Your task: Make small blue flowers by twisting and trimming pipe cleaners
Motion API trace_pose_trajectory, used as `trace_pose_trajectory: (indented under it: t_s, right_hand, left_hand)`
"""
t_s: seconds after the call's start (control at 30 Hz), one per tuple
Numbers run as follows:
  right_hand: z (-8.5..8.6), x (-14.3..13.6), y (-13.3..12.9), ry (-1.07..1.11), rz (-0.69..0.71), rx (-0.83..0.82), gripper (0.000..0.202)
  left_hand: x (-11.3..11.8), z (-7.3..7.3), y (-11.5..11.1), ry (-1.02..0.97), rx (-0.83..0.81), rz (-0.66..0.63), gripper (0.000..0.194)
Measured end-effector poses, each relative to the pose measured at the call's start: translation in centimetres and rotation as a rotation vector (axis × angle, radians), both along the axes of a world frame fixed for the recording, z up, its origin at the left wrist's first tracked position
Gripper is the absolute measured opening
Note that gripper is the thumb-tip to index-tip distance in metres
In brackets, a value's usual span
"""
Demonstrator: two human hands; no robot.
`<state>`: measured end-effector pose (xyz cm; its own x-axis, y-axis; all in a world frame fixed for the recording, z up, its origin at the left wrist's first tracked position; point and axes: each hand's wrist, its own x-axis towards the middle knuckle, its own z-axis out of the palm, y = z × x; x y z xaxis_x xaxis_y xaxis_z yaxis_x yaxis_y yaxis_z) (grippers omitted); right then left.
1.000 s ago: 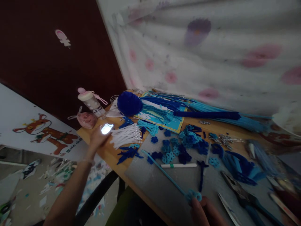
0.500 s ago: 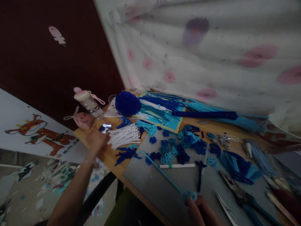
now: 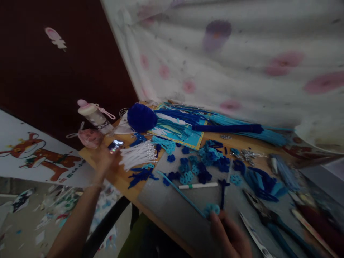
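Observation:
Near the front edge of the table my right hand (image 3: 229, 234) pinches a light blue pipe cleaner (image 3: 185, 195). Its near end is curled into flower-like loops at my fingertips, and the straight tail points away to the upper left. At the table's left edge my left hand (image 3: 102, 159) is beside a small phone-like device (image 3: 116, 146) with a lit screen. Its fingers are dim and blurred, so I cannot make out whether they grip the device. White bead-tipped stems (image 3: 138, 154) lie just right of it.
Blue pipe-cleaner flowers (image 3: 205, 172) cover the grey mat (image 3: 161, 200). On it also lie a white pen (image 3: 198, 186), pliers (image 3: 264, 215) and scissors (image 3: 254, 234). Pipe-cleaner bundles (image 3: 228, 128) line the back; a bottle (image 3: 96, 116) and a pink pouch (image 3: 90, 138) stand left.
The view has shifted slightly, so most things appear further left. My right hand still holds the looped pipe cleaner and shows more fully. My left hand stays by the lit device.

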<state>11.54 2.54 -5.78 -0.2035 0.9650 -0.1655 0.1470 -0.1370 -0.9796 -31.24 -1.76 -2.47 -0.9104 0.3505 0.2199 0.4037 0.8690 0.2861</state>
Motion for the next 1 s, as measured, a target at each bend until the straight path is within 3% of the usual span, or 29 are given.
trace_pose_trajectory:
  t_s: [0.1, 0.13, 0.17, 0.27, 0.33, 0.4, 0.53, 0.8, 1.0]
  right_hand:
    - [1.0, -0.6, 1.1, 0.083, 0.087, -0.041, 0.05]
    - [1.3, -0.9, 1.4, 0.122, 0.075, -0.027, 0.051]
    - [1.7, -1.1, 1.6, 0.163, 0.095, -0.019, 0.05]
    - [2.8, -1.3, 1.6, 0.25, 0.077, 0.007, 0.05]
    - [3.6, -1.0, 1.2, 0.297, 0.039, 0.036, 0.047]
    - [4.2, -0.4, 0.6, 0.322, 0.001, 0.08, 0.045]
    - [4.9, 0.8, -0.3, 0.229, -0.002, 0.205, 0.044]
    - [4.9, 1.6, -0.8, -0.07, 0.043, 0.328, 0.025]
    - [5.0, 2.0, -0.9, 0.187, 0.079, 0.067, 0.031]
  left_hand:
    - [6.1, 1.5, -0.2, 0.034, 0.128, -0.132, 0.058]
    - [9.1, 1.8, -0.1, -0.02, 0.203, -0.252, 0.049]
    - [12.3, 2.0, 0.1, -0.207, 0.405, -0.421, 0.042]
    - [21.8, 2.3, 1.1, -0.654, 0.462, -0.824, 0.029]
    - [26.6, 2.2, 1.9, -0.872, 0.594, -0.97, 0.023]
    - [29.4, 2.3, 2.6, -0.937, 0.651, -1.083, 0.016]
    - [30.6, 2.7, 3.4, -0.887, 0.667, -1.132, 0.015]
    - [30.1, 2.4, 3.9, -0.971, 0.621, -1.039, 0.031]
    - [29.6, 3.2, 4.1, -1.055, 0.478, -1.159, 0.029]
